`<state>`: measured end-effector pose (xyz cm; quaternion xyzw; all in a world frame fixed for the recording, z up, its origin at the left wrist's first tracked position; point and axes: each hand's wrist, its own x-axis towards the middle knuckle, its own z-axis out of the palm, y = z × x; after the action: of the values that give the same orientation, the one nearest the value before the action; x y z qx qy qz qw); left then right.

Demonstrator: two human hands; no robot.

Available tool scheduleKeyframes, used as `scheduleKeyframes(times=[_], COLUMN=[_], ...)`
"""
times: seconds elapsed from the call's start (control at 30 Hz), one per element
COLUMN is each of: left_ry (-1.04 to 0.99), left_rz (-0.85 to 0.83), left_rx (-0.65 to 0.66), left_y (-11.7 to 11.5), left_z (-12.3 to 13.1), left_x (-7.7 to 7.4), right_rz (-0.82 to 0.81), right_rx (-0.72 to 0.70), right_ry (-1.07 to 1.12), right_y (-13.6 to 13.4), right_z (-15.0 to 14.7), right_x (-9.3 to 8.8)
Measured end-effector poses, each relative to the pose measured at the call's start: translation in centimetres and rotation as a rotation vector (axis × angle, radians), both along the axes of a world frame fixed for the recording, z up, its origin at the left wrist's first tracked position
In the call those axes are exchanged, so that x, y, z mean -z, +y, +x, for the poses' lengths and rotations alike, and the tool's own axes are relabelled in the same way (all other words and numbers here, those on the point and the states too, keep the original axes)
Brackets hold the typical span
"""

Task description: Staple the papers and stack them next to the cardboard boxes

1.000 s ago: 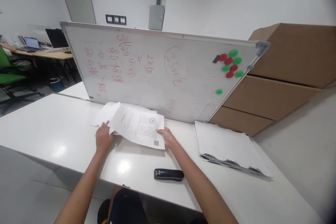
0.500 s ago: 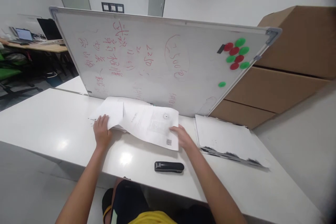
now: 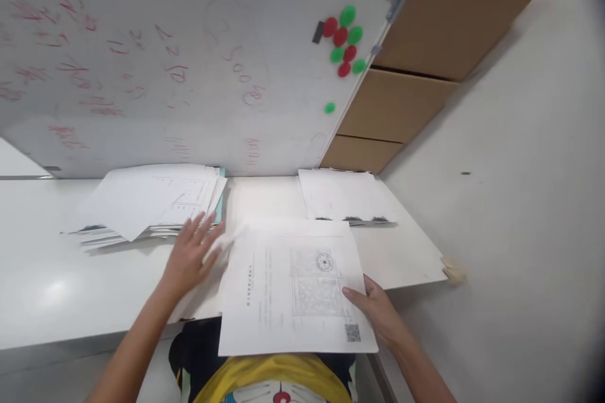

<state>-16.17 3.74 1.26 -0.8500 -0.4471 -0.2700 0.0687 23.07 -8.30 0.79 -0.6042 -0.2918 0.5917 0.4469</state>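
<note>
My right hand [image 3: 378, 312] pinches the right edge of a printed sheet of paper [image 3: 278, 308], thumb on top. The sheet bears a round stamp, a table and a square code, and is held above the front of the table over my lap. My left hand [image 3: 191, 258] hangs with fingers spread, just left of the sheet and in front of a loose paper stack [image 3: 137, 195]. A blurred pale strip lies between my left fingers and the sheet; I cannot make out what it is.
A whiteboard [image 3: 274, 25] with red writing and several round magnets leans behind the table [image 3: 38, 277]. A second paper stack [image 3: 340, 195] lies at the right, in front of stacked cardboard boxes [image 3: 406, 101]. A wall [image 3: 520, 214] rises on the right.
My right hand has brought the sheet off the left stack, toward me and to the right. My left hand has let go and opened. The view turned right; the black stapler no longer shows.
</note>
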Motion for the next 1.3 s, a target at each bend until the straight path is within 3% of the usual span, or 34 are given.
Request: scheduleKeyframes(times=[0.07,0.13,0.27,0.4,0.47,0.6,0.7,0.87,1.03,1.13,1.2,1.3], left_ry=[-0.064,-0.207,-0.7,-1.064,-1.036,-0.811,-0.766,-0.715,-0.657,-0.615,-0.449,-0.131], left_rz=[-0.12,-0.327,-0.703,-0.683,-0.655,-0.695,-0.695,-0.639,-0.576,-0.353,-0.273,-0.28], left_rx=[0.027,-0.032,-0.059,0.054,0.092,0.13,0.128,0.194,0.294,0.181,0.098,0.034], left_y=[-2.2,-3.5,-3.7,-3.5,-3.9,-5.1,-5.4,-5.8,-8.0,-8.7,-8.2,-6.7], left_z=[2.5,4.2,6.4,9.8,12.2,16.9,19.2,21.0,19.9,17.4,15.6,13.4], left_x=[0.5,0.7,-0.8,-2.2,-2.0,-0.3,1.3,3.6,3.2,2.2,1.9,2.4], right_rz=[0.056,0.146,0.3,0.459,0.527,0.64,0.717,0.622,0.388,0.23,0.128,0.017], right_rx=[0.089,0.15,0.182,0.294,0.38,0.547,0.576,0.516,0.411,0.373,0.333,0.26], right_ry=[-0.06,-0.108,-0.193,-0.28,-0.319,-0.314,-0.254,-0.25,-0.333,-0.297,-0.245,-0.179], right_y=[-0.6,-0.5,0.8,2.8,3.7,5.0,5.4,5.2,2.0,-1.2,-3.0,-4.8], right_z=[0.7,1.4,3.5,6.7,8.3,9.8,9.8,10.5,12.8,14.1,14.3,13.7], right_x=[1.2,1.9,1.2,0.2,1.1,4.9,6.9,6.9,4.8,4.1,4.2,5.0])
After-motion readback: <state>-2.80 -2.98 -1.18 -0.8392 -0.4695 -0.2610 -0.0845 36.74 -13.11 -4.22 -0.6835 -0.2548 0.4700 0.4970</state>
